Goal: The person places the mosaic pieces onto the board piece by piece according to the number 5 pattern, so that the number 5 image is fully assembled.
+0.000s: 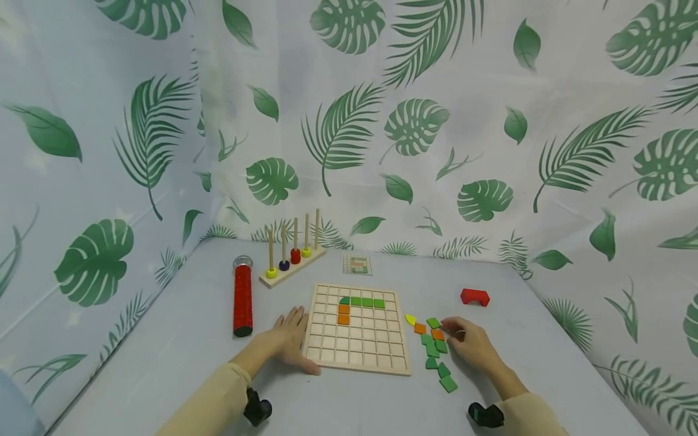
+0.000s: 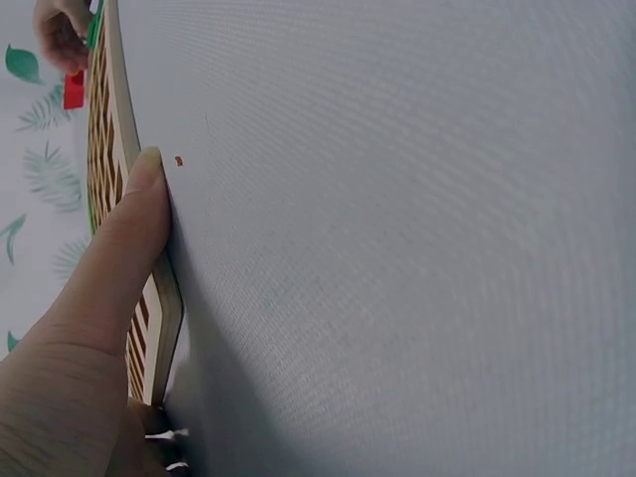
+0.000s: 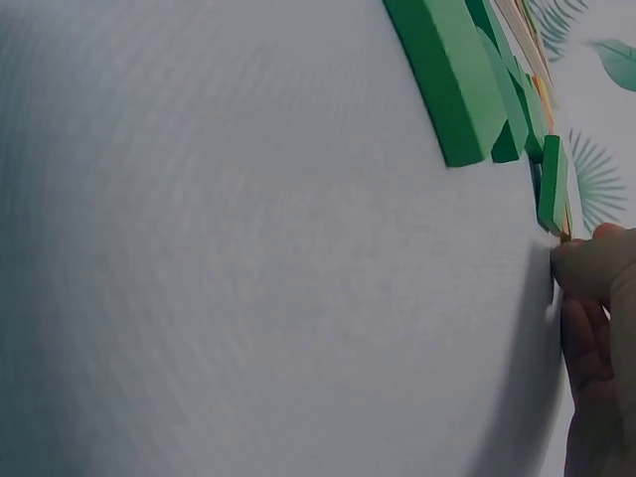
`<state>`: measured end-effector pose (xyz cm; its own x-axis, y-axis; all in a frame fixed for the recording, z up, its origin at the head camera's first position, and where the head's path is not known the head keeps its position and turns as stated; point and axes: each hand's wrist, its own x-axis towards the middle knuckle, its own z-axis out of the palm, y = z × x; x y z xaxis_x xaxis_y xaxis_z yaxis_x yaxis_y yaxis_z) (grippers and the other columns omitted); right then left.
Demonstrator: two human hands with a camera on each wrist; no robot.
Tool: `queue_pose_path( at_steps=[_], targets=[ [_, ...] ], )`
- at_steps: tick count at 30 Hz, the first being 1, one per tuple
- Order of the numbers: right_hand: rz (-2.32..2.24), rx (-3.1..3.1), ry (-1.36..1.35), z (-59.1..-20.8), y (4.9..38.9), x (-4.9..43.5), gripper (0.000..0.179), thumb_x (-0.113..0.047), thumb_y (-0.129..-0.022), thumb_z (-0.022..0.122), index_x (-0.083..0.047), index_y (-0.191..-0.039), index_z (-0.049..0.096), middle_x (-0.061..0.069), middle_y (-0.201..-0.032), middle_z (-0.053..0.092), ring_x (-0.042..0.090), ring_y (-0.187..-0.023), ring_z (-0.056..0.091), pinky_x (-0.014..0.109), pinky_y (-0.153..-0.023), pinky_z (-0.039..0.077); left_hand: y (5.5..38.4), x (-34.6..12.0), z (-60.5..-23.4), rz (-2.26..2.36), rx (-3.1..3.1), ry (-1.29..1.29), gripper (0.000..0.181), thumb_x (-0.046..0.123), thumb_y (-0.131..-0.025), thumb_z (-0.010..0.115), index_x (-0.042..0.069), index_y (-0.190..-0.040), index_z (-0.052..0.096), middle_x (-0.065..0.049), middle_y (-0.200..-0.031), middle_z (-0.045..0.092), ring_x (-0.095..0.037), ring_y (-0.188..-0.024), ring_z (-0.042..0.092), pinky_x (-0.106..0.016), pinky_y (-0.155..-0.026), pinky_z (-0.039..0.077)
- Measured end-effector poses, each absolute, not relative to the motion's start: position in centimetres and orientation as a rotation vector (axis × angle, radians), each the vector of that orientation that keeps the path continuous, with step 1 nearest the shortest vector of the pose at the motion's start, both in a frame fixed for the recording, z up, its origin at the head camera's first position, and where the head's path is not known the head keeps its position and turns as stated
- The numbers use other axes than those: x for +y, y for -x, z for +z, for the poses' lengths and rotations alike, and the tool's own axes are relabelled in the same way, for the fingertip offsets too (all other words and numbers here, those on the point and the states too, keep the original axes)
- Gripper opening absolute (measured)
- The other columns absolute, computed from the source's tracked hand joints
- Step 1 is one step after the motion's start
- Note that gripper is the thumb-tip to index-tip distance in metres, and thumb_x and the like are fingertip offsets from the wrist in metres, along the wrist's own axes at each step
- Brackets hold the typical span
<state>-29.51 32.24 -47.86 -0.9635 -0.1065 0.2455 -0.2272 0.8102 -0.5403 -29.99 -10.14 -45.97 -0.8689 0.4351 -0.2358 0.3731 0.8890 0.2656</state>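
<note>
Left hand (image 1: pixel 289 343) is splayed along the square pale wooden grid board (image 1: pixel 368 333); right hand (image 1: pixel 473 345) has fingertips at a flat orange square tile (image 1: pixel 438 334), right of the board (can't tell if it's pinched).

I'm resting my left hand (image 1: pixel 291 342) along the left side of a board (image 1: pixel 376 348), which is lying to its right on the table (image 1: pixel 349 406). Fitted tiles (image 1: pixel 356 301) are sitting in the board, right of that hand. A tube (image 1: pixel 243 300) is lying to the hand's left, a peg stand (image 1: pixel 278 277) is standing beyond it, and a card (image 1: pixel 357 264) is lying behind the board. Through my remote view, loose tiles (image 1: pixel 432 349) are lying just left of my right hand (image 1: pixel 471 345), between it and the board. A block (image 1: pixel 475 296) is sitting beyond that hand; a curtain (image 1: pixel 349 139) is hanging behind everything.
</note>
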Motion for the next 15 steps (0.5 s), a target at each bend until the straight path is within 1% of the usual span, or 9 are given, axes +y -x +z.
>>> queue_pose_path(
  at_steps=[7,11,15],
  targets=[
    [0.861,-2.804,-0.241,-48.34,29.93,32.20,0.033,-0.004,-0.082,0.069,-0.003,-0.114,0.062,0.007,-0.104,0.065,0.023,-0.094,0.059,0.044,-0.085,0.050,30.10,-10.13,-46.18,0.302,2.768,-0.603,0.125,0.072,-0.061,0.071,-0.004,-0.147,0.021,-0.024,-0.153,0.013,-0.037,-0.141,0.008,-0.054,-0.111,0.012],
    [0.844,-2.797,-0.217,-48.62,30.12,31.90,0.031,-0.005,-0.083,0.070,-0.004,-0.113,0.063,0.006,-0.101,0.065,0.023,-0.091,0.059,0.044,-0.084,0.050,30.16,-10.13,-46.32,0.308,2.768,-0.609,0.125,0.072,-0.061,0.071,-0.004,-0.147,0.021,-0.024,-0.153,0.013,-0.037,-0.142,0.008,-0.054,-0.111,0.013],
    [0.832,-2.789,-0.185,-48.65,30.20,31.54,0.028,-0.006,-0.083,0.070,-0.005,-0.111,0.065,0.006,-0.099,0.065,0.021,-0.087,0.058,0.041,-0.081,0.052,30.19,-10.11,-46.26,0.312,2.767,-0.612,0.125,0.072,-0.061,0.071,-0.004,-0.147,0.021,-0.024,-0.153,0.013,-0.037,-0.141,0.009,-0.054,-0.111,0.013]
  ],
)
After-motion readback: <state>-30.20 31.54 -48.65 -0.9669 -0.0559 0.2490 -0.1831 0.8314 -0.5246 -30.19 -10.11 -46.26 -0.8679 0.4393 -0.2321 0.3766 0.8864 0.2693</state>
